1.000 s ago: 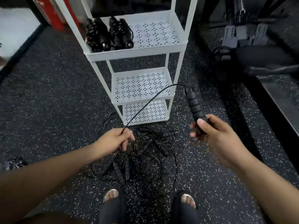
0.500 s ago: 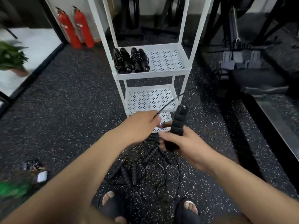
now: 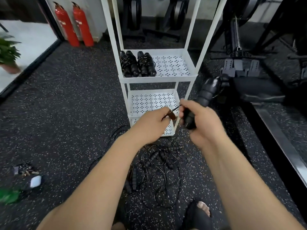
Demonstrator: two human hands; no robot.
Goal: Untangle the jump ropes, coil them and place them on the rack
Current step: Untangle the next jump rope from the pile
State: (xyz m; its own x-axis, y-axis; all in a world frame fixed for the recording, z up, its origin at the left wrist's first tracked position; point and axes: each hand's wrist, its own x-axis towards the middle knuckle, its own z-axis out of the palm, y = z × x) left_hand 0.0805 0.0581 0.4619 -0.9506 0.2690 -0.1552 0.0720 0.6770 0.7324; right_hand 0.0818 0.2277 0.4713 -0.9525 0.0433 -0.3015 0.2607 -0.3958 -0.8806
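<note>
Right hand (image 3: 202, 120) curled tight round the lower end of a black ribbed handle (image 3: 207, 93), which tilts up and away past the knuckles. Left hand (image 3: 152, 124) just beside it, fingertips pinching the thin cord (image 3: 175, 108) running between the two hands. Tangled ropes (image 3: 159, 163) on the floor below both hands. Two coiled ropes (image 3: 137, 64) on the white rack (image 3: 157, 79) beyond them.

blurred handle (image 3: 208, 92), edge-cut plant (image 3: 8, 52)
</note>
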